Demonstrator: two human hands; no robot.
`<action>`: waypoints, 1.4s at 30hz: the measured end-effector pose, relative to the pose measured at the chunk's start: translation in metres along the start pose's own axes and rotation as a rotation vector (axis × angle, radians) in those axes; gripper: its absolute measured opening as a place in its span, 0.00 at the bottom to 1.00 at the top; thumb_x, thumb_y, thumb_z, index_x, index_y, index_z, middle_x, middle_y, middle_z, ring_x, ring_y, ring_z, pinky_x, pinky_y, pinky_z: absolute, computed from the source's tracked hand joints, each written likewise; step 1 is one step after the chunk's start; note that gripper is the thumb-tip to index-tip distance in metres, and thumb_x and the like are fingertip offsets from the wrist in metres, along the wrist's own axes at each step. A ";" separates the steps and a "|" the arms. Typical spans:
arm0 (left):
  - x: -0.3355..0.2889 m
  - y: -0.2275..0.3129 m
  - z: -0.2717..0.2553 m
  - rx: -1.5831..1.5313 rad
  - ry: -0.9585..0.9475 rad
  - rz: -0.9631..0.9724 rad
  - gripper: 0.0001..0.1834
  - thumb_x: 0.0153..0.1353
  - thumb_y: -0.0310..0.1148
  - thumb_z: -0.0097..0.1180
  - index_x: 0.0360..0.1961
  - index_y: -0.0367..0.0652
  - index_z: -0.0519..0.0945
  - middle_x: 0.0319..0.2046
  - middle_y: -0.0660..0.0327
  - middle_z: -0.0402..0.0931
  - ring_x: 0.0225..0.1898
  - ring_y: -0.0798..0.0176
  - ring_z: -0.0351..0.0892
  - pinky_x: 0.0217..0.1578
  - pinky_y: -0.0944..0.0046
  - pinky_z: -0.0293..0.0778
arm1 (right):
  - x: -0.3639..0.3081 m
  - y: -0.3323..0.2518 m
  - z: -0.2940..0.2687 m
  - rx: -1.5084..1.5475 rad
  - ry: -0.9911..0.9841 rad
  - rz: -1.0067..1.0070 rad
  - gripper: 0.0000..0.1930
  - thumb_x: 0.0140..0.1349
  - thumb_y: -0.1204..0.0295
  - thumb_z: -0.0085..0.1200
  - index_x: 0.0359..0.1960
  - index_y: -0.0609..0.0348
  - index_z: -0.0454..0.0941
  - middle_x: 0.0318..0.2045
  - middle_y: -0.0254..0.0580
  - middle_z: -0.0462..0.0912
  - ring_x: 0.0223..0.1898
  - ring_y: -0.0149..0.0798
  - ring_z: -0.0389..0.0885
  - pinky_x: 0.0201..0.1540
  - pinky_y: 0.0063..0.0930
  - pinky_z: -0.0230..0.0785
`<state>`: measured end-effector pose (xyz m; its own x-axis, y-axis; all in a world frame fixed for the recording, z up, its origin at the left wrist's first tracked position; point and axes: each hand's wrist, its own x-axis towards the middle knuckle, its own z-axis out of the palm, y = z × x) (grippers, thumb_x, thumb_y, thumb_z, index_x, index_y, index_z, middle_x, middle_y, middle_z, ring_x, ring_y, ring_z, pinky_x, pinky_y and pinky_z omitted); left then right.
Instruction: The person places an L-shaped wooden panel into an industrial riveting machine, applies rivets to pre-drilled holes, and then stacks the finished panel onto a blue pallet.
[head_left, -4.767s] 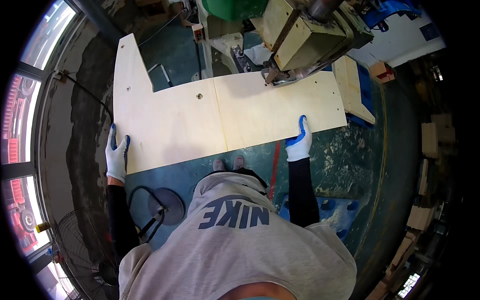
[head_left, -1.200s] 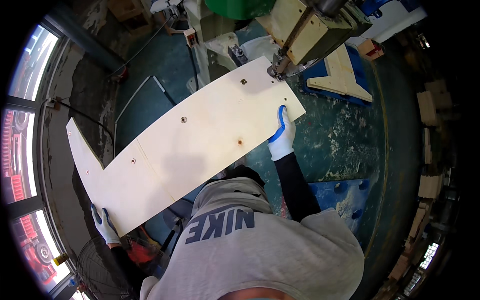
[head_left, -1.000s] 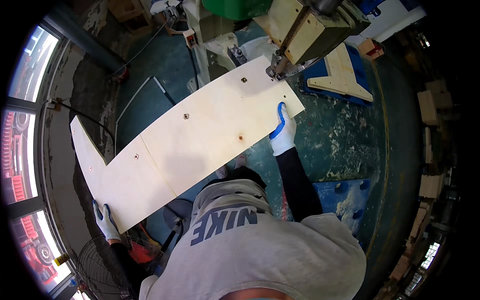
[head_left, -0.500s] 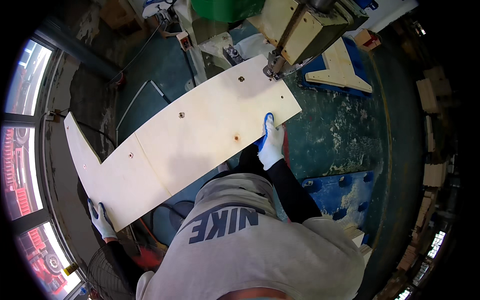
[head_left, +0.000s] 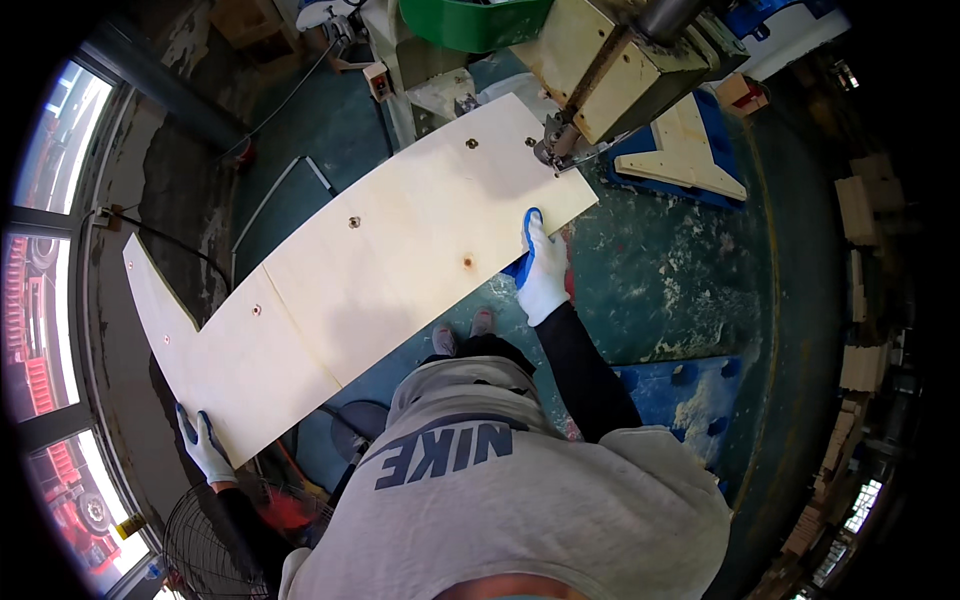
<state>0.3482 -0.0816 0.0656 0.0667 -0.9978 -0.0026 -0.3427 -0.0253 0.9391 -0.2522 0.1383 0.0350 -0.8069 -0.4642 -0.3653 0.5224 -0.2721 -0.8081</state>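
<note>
A long, pale plywood panel (head_left: 390,270) with a curved far edge and a notch at its left end spans the view, held tilted up to the right. Metal inserts sit in several of its holes. My left hand (head_left: 207,450), in a white and blue glove, grips the lower left corner, thumb on top. At the near edge on the right, my right hand (head_left: 541,272) in a matching glove clasps the panel, its thumb on top and fingers hidden below. The panel's far right end lies under the head (head_left: 556,145) of a press machine.
The machine's beige body (head_left: 600,75) and a green bin (head_left: 475,25) stand at the far side. Wooden pieces (head_left: 685,145) lie on a blue pallet at right; another blue pallet (head_left: 690,400) is nearer. A wire fan guard (head_left: 205,540) stands by my left forearm.
The panel has slid slightly left and away under the machine head, both hands keeping hold. A dark insert now shows left of the head, and the hole nearer the right corner is covered.
</note>
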 end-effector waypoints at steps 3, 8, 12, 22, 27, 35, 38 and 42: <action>-0.003 -0.008 0.003 -0.049 -0.004 -0.017 0.33 0.70 0.28 0.55 0.73 0.34 0.59 0.75 0.56 0.55 0.73 0.61 0.57 0.68 0.63 0.59 | 0.016 0.005 0.009 0.016 -0.073 -0.165 0.22 0.72 0.59 0.54 0.57 0.64 0.70 0.49 0.41 0.79 0.48 0.32 0.81 0.52 0.29 0.76; 0.000 -0.018 -0.003 0.004 -0.036 -0.019 0.33 0.71 0.29 0.54 0.73 0.34 0.59 0.75 0.56 0.55 0.72 0.61 0.58 0.68 0.64 0.59 | 0.010 0.003 0.008 -0.103 0.029 -0.030 0.20 0.73 0.62 0.52 0.56 0.65 0.70 0.49 0.40 0.79 0.48 0.32 0.81 0.52 0.27 0.75; 0.002 -0.025 -0.006 0.004 -0.017 -0.040 0.33 0.71 0.29 0.54 0.74 0.35 0.59 0.75 0.56 0.55 0.72 0.62 0.58 0.68 0.65 0.59 | 0.011 0.004 0.010 -0.095 0.004 -0.055 0.17 0.73 0.61 0.53 0.51 0.63 0.73 0.37 0.30 0.76 0.36 0.26 0.75 0.43 0.24 0.73; 0.014 -0.003 0.010 0.015 -0.015 -0.006 0.34 0.71 0.27 0.54 0.75 0.36 0.58 0.75 0.56 0.54 0.73 0.61 0.57 0.68 0.64 0.59 | 0.020 0.009 0.000 -0.108 -0.050 -0.044 0.16 0.75 0.62 0.50 0.52 0.62 0.74 0.36 0.28 0.75 0.34 0.23 0.72 0.41 0.24 0.69; 0.027 0.002 0.006 -0.020 -0.017 -0.006 0.34 0.70 0.28 0.54 0.74 0.35 0.58 0.76 0.56 0.53 0.73 0.60 0.56 0.68 0.64 0.59 | 0.015 0.011 0.008 -0.090 -0.003 -0.010 0.13 0.74 0.61 0.52 0.41 0.59 0.74 0.32 0.26 0.73 0.30 0.22 0.70 0.36 0.24 0.67; 0.031 0.004 -0.003 0.026 0.002 0.055 0.33 0.70 0.28 0.54 0.74 0.35 0.58 0.75 0.56 0.55 0.73 0.62 0.56 0.68 0.66 0.60 | 0.011 0.001 0.008 -0.126 -0.005 0.072 0.15 0.71 0.60 0.55 0.45 0.61 0.73 0.41 0.40 0.80 0.42 0.35 0.84 0.46 0.33 0.81; 0.015 0.006 -0.009 -0.024 0.002 -0.011 0.34 0.71 0.28 0.53 0.74 0.36 0.57 0.76 0.56 0.53 0.74 0.61 0.56 0.68 0.64 0.60 | 0.017 0.012 0.003 -0.046 -0.076 -0.097 0.17 0.71 0.60 0.54 0.51 0.61 0.72 0.48 0.42 0.80 0.47 0.37 0.84 0.48 0.36 0.81; -0.009 0.010 -0.011 0.012 0.034 0.031 0.34 0.71 0.30 0.55 0.74 0.34 0.58 0.75 0.56 0.54 0.74 0.61 0.55 0.68 0.63 0.60 | 0.012 0.007 0.001 0.051 -0.121 -0.051 0.19 0.72 0.63 0.52 0.56 0.63 0.70 0.50 0.43 0.79 0.50 0.37 0.82 0.52 0.35 0.79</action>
<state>0.3543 -0.0722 0.0785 0.0877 -0.9954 0.0379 -0.3561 0.0042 0.9344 -0.2578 0.1305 0.0256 -0.7952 -0.5461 -0.2635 0.4973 -0.3388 -0.7987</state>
